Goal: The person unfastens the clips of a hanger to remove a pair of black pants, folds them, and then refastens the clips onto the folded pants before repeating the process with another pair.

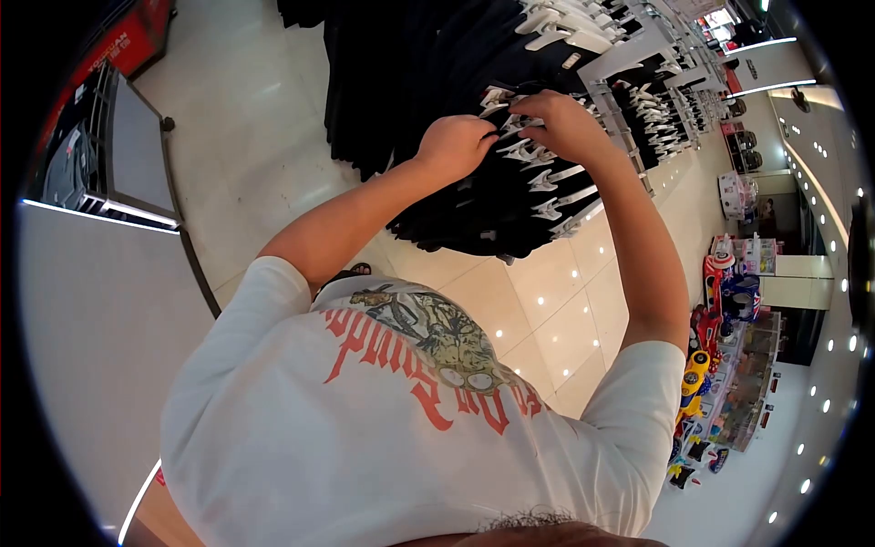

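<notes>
Dark trousers (392, 82) hang in a dense row from white clip hangers (574, 27) on a rack in front of me. My left hand (456, 146) is closed, thumb and fingers pinching dark cloth near the top of one pair. Just to its right, my right hand (561, 128) curls over a white hanger clip, its thumb below and fingers above. Both hands are close together at waistband height of the garments. The exact grip of the fingertips is partly hidden by the hands.
More hangers with dark clothes (647, 118) continue along the rack to the right. A grey panel (137, 146) and a red box (128, 46) stand at the left. Colourful toy ride-on cars (697, 374) and glass cases (752, 383) line the far right. Underfoot is glossy tile floor (538, 319).
</notes>
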{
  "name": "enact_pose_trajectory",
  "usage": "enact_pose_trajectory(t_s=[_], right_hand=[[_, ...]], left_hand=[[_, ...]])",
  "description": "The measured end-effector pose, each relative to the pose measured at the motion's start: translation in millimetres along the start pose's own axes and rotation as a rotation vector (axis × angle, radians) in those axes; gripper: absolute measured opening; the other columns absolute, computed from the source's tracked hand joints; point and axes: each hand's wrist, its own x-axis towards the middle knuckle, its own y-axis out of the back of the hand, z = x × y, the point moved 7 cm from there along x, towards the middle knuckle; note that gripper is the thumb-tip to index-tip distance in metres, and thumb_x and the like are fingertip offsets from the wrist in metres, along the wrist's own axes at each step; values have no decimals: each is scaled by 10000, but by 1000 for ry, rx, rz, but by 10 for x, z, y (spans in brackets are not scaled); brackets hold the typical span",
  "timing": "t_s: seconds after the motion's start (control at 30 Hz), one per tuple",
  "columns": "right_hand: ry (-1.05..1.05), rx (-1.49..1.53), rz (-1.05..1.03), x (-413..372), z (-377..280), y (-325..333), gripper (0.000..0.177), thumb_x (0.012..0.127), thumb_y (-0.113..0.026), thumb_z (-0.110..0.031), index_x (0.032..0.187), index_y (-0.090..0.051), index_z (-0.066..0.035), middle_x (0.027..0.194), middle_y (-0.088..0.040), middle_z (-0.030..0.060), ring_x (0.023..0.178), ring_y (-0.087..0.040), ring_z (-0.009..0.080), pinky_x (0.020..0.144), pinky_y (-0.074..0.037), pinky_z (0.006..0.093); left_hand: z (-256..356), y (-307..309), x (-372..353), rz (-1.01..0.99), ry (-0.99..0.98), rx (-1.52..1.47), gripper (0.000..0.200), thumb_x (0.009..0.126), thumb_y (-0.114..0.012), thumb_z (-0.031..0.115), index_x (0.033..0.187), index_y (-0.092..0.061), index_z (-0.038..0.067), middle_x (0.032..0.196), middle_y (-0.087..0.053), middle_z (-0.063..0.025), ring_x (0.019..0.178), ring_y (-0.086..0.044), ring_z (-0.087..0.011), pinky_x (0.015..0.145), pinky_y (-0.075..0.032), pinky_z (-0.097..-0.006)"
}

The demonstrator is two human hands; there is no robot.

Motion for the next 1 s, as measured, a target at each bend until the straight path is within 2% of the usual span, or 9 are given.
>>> enact_pose_trajectory(t_s=[0.3,0.57,0.8,0.9,1.0], right_hand=[[94,-77,66,-18,-6,-36,342,768,-790,-111,1099,-728,-50,1104,-727,101,1044,-645,327,905,-532,430],[56,-83,71,-7,53,-86,334,761,-795,-117,1083,-732,-54,1096,-729,95,1044,-643,319,895,-537,424],[40,-68,65,-64,-1,-78,393,809,-753,-72,1195,-679,-66,1143,-698,114,1078,-629,341,920,-523,426],[62,-11,256,-238,-82,55,384,832,-735,-70,1210,-671,-74,1174,-685,122,1070,-627,346,920,-521,422],[-97,91,420,-583,-205,222,364,874,-734,-91,1234,-673,-87,1223,-680,97,1103,-631,320,911,-529,389]], left_hand=[[50,76,29,137,-125,-59,122,860,-721,134,947,-767,62,886,-730,-116,796,-701,-329,695,-564,-389],[32,123,64,103,-127,-39,127,856,-725,130,951,-767,57,890,-733,-118,799,-706,-324,695,-567,-393],[-1,72,41,34,-116,-9,187,872,-726,153,1026,-744,49,946,-733,-139,870,-701,-342,749,-562,-405],[-53,161,-70,105,-127,-18,195,889,-729,171,1040,-734,47,937,-734,-137,822,-706,-325,716,-561,-393],[-191,232,-217,63,-7,-19,199,899,-737,180,1042,-726,42,911,-732,-131,751,-702,-293,666,-556,-355]])
